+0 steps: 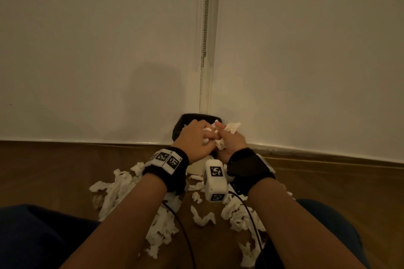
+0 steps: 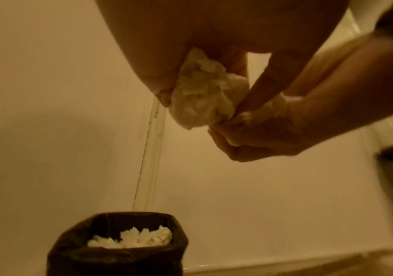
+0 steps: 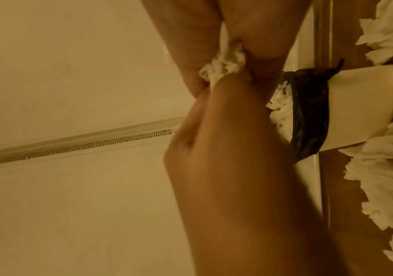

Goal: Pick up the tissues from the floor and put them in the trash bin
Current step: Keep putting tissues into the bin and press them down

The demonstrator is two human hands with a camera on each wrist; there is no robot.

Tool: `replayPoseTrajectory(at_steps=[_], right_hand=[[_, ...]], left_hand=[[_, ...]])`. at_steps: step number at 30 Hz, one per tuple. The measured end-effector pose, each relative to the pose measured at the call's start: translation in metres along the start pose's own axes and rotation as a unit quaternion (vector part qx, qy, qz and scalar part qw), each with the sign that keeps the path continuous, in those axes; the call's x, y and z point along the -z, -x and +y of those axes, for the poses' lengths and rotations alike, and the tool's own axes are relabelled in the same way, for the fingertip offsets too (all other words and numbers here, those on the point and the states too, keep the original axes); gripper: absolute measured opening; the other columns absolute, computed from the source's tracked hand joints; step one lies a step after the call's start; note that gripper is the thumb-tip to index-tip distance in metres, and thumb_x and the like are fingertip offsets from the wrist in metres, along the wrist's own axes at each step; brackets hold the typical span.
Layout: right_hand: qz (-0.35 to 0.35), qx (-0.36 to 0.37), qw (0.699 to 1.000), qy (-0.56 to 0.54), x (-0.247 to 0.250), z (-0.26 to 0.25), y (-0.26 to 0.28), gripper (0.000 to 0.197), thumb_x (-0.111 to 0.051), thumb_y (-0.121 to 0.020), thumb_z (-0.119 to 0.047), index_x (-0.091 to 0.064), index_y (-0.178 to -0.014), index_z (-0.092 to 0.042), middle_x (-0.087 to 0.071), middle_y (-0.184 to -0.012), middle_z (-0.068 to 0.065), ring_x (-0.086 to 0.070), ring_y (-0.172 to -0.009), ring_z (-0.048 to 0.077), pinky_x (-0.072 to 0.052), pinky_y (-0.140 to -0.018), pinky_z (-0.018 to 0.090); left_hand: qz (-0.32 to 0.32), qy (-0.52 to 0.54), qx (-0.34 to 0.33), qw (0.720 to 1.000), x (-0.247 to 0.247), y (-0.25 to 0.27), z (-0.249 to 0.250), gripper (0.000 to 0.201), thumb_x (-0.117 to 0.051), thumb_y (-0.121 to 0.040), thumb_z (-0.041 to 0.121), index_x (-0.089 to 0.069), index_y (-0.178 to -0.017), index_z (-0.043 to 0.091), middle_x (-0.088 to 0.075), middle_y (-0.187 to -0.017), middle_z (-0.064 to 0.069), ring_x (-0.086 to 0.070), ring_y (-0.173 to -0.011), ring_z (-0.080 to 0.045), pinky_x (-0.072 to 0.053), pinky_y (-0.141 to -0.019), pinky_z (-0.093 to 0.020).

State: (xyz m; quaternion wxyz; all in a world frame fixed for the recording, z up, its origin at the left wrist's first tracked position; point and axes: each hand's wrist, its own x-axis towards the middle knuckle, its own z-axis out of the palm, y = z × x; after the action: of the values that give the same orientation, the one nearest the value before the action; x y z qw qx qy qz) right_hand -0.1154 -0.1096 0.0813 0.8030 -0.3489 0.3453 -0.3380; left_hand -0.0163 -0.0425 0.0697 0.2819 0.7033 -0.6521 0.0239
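Head view: nearest the camera, loose tissues (image 1: 157, 231) litter the floor (image 1: 43, 172) across the lower middle of the frame. Above them, at centre, the left hand (image 1: 194, 137) and right hand (image 1: 231, 140) meet over the bin (image 1: 181, 124), fingers curled round one wad (image 1: 218, 142).

Left wrist view: the wad (image 2: 202, 93) sits upper centre, pinched between both hands; the bin (image 2: 120, 255), lower left, already holds tissues.

Right wrist view: fingers (image 3: 261, 61) at top centre clamp the wad (image 3: 224, 65). More tissues (image 3: 389, 186) line the right edge.

Judged so, the task is partly done; many remain.
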Motion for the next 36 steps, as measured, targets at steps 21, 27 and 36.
replayPoseTrajectory(at_steps=[21, 27, 36], right_hand=[[0.022, 0.002, 0.999, 0.029, 0.004, -0.016, -0.003, 0.053, -0.031, -0.094, -0.053, -0.058, -0.080, -0.010, -0.053, -0.071, 0.009, -0.051, -0.045, 0.016, -0.032, -0.043, 0.016], [0.055, 0.040, 0.998, -0.005, -0.005, -0.017, 0.001, 0.016, -0.055, -0.091, -0.009, -0.062, -0.106, -0.005, -0.052, -0.077, 0.005, -0.051, -0.061, 0.015, -0.045, -0.037, 0.016], [0.021, 0.079, 0.989, 0.122, -0.002, -0.023, -0.004, 0.014, -0.049, -0.095, -0.004, -0.061, -0.100, -0.002, -0.061, -0.084, 0.016, -0.064, -0.065, 0.028, -0.056, -0.046, 0.028]], left_hand=[[0.083, 0.152, 0.179, 0.969, -0.001, 0.003, -0.007, 0.048, -0.066, -0.079, 0.010, -0.057, -0.124, 0.022, -0.051, -0.115, -0.008, -0.046, -0.111, -0.020, -0.034, -0.091, -0.018], [0.111, 0.299, 0.217, 0.923, -0.003, 0.004, -0.008, 0.041, -0.039, -0.088, -0.010, -0.061, -0.107, 0.019, -0.060, -0.113, -0.008, -0.062, -0.091, -0.014, -0.050, -0.066, -0.011], [0.174, 0.603, 0.308, 0.715, 0.002, -0.002, -0.012, 0.044, -0.021, -0.085, -0.013, -0.054, -0.071, 0.011, -0.045, -0.043, 0.002, -0.038, -0.037, -0.006, -0.031, -0.036, -0.014]])
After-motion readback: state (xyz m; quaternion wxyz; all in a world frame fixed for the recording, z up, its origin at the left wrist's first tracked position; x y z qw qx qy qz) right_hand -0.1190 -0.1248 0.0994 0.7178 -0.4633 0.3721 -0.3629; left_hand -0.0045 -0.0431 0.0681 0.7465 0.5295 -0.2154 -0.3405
